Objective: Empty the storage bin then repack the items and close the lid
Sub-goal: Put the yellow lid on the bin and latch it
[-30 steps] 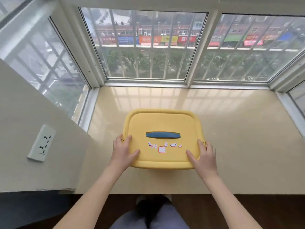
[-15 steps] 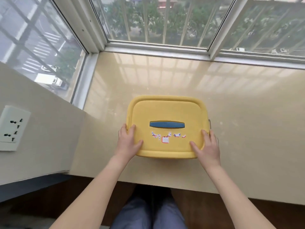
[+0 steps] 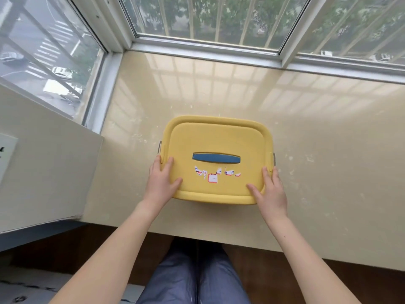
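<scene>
Hands brace a shut storage bin (image 3: 215,159) on a window ledge (image 3: 306,128).

Left hand (image 3: 161,179) and right hand (image 3: 270,189), well apart, press flat on the lid's (image 3: 219,139) near corners, clamping nothing, seemingly steadying it before opening.

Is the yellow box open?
No, the lid sits flat on the box, with both hands resting on it.

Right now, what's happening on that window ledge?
A person stands at the ledge with a yellow storage bin. Its lid is on. The left hand and right hand rest flat on the lid's near corners, beside the grey side latches. Nothing is unpacked yet; the blue handle lies untouched.
</scene>
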Available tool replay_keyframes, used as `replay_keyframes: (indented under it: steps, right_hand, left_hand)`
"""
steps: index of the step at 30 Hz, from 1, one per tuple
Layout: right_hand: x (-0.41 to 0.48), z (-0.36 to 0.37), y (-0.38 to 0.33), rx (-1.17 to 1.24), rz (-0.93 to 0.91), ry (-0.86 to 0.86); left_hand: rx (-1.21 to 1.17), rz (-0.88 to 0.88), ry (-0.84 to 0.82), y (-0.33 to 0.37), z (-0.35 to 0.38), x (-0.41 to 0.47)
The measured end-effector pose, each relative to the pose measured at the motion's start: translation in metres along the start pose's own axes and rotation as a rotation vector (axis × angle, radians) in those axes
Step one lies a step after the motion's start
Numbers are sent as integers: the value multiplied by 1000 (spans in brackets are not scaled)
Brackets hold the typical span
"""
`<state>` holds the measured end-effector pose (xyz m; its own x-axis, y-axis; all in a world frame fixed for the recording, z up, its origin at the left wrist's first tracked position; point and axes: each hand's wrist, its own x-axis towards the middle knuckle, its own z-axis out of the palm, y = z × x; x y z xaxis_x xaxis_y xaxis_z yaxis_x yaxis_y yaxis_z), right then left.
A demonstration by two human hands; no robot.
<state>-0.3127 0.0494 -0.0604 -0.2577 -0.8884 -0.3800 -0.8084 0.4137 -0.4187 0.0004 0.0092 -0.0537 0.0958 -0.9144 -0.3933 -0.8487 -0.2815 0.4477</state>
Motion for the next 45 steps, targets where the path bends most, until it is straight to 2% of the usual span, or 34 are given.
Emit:
replay_keyframes:
  steps: [9,12,14,18,25,30,35,38,42,45]
  right_hand:
    - [5,-7,-5,-103,1,-36]
    - [12,-13,-4,-163,-113,-10]
    - [21,-19,-4,-174,-192,-55]
    - [34,-23,2,-188,-212,-126]
    - [34,-19,11,-92,-233,-91]
    - [30,-22,6,-219,-261,-68]
    - [20,-18,-28,-240,-338,3]
    - [19,-4,-68,-208,-440,-17]
    - [26,26,-123,-192,-571,-80]
    - [37,49,-150,-288,-674,-108]
  left_hand:
    - [3,-26,-33,5,1,4]
    - [2,-29,-39,4,0,5]
    - [0,-33,-38,4,-1,6]
    - [0,-30,-23,1,2,8]
    - [1,-35,-3,0,5,8]
    - [-7,-37,-4,2,2,4]
    - [63,-51,38,4,-2,0]
    - [58,-39,60,2,-4,-2]
    - [-51,-49,120,-6,-9,-4]
    - [-169,-71,142,-14,-11,-2]
